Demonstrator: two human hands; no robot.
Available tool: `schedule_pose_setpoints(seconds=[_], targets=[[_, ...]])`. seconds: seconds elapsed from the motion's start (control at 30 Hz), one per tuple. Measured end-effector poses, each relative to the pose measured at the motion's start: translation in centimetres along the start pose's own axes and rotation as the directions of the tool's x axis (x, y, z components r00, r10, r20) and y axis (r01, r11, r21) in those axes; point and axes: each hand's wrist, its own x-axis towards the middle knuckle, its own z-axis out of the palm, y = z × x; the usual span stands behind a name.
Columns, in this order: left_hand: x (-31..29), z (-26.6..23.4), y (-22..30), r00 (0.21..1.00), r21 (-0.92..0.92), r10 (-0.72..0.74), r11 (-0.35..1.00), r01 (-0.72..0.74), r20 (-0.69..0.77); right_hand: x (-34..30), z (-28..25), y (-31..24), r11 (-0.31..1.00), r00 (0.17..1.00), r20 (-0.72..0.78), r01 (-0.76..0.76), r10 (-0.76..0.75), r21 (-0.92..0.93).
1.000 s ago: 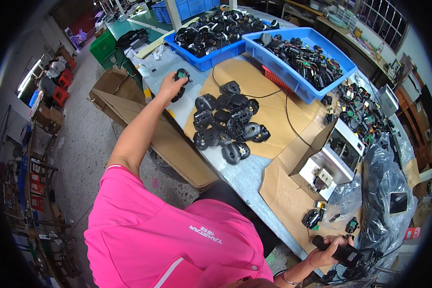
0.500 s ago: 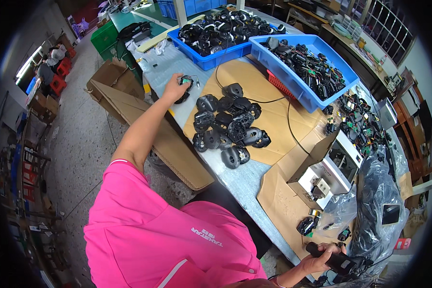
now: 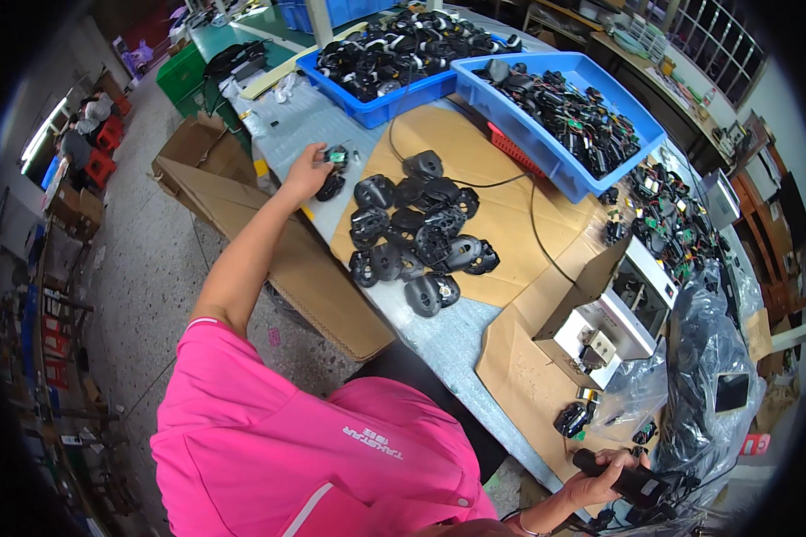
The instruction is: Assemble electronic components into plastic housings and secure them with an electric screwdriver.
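Note:
At the table's left edge, my left hand (image 3: 304, 175) reaches out with its fingers closed at the edge of a black plastic part with a green circuit board (image 3: 336, 157). A second dark piece (image 3: 330, 188) lies just below it, against the hand. At the lower right, my right hand (image 3: 595, 484) is wrapped around a black cylindrical tool (image 3: 634, 483); its tip is not clear. Between my hands, several black plastic shells (image 3: 425, 228) lie in a loose heap on cardboard and pale sheeting. Near my right hand sits another small black part (image 3: 571, 419).
Two blue bins stand at the back, one with black and white pieces (image 3: 367, 112), one with wired black parts (image 3: 475, 76). A white boxy device (image 3: 640, 295) stands at right by clear plastic bags (image 3: 707, 358). Cables cross the cardboard. A cardboard box (image 3: 318, 309) leans at the left edge.
The view has shifted slightly. My left hand has drawn back a little to the left, so more of the circuit board shows. My right hand keeps its hold on the tool.

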Motion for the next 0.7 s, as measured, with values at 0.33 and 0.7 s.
schedule_pose_setpoints(seconds=[0.33, 0.7], targets=[[0.3, 1.5, 0.4, 0.960, 0.227, 0.205, 0.961, -0.160, -0.191, -0.2, 0.6, -0.3, 0.999, 0.999, -0.017, -0.036, 0.036, -0.007], [0.6, 1.7, -0.9, 0.952, -0.169, 0.274, 0.940, -0.295, -0.138, 0.0, 0.1, -0.2, 0.999, 0.999, -0.015, -0.039, 0.039, 0.016]])
